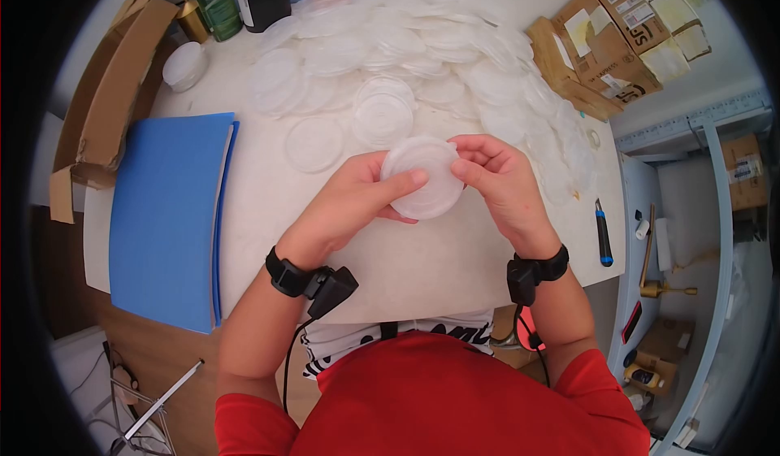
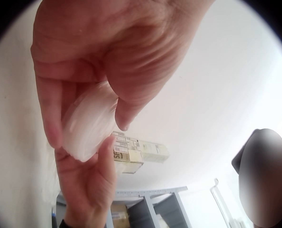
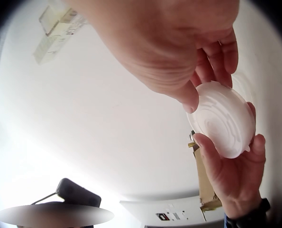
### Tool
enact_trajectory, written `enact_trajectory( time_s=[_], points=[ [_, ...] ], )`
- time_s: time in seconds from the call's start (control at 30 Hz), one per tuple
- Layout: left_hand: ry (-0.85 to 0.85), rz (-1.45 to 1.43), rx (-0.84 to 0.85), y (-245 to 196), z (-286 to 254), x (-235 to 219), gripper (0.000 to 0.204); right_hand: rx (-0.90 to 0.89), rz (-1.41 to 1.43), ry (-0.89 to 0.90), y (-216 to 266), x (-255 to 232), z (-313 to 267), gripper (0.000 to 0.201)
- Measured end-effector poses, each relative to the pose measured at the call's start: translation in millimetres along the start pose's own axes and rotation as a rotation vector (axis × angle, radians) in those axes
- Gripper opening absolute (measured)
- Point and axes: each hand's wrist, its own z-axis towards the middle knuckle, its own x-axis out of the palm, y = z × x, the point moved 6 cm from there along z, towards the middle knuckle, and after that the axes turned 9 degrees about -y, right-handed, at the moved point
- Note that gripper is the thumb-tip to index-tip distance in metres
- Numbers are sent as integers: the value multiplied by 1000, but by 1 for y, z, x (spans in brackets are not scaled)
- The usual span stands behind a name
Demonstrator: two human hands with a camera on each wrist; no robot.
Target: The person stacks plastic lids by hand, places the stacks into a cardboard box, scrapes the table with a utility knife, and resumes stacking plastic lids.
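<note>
Both hands hold a small stack of round, translucent white plastic lids [image 1: 424, 192] above the table, near its front edge. My left hand [image 1: 345, 200] grips the left side, thumb on the top face and fingers underneath. At the right rim, my right hand [image 1: 505, 184] pinches the edge between thumb and fingers. Seen from the side in the left wrist view, the lids [image 2: 88, 123] are layered closely together. Just beyond the hands lie another short stack of lids [image 1: 382, 119] and a single flat lid [image 1: 314, 145]. Behind them spreads a large heap of similar lids [image 1: 390, 37].
A blue folder [image 1: 166, 220] lies at the left beside a long open cardboard box [image 1: 122, 82]. A utility knife [image 1: 603, 232] is near the right table edge. Cartons [image 1: 605, 49] stand at back right; a green spray can [image 1: 218, 5] and black bottle [image 1: 264, 1] at back left.
</note>
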Motion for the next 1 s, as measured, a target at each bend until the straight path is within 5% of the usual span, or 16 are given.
enact_trajectory(
  time_s=[0.27, 0.43, 0.47, 0.53, 0.63, 1.0],
  points=[
    [-208, -75, 91, -14, 6, -36, 44, 46, 75, -83, 7, 8, 19, 30],
    [-422, -459, 399, -51, -4, -88, 39, -292, -728, -161, 11, 27, 37, 55],
    [-471, -481, 412, -53, -5, -96, 40, -296, -728, -160, 9, 32, 39, 55],
    [-500, -507, 434, -53, -5, -102, 39, -646, -967, -68, 14, 54, 35, 69],
    [-518, -553, 445, -50, -3, -105, 38, -771, -1044, -76, 10, 71, 38, 77],
    [-486, -560, 393, -44, 1, -99, 40, -837, -1231, -107, 8, 94, 46, 78]
  ],
)
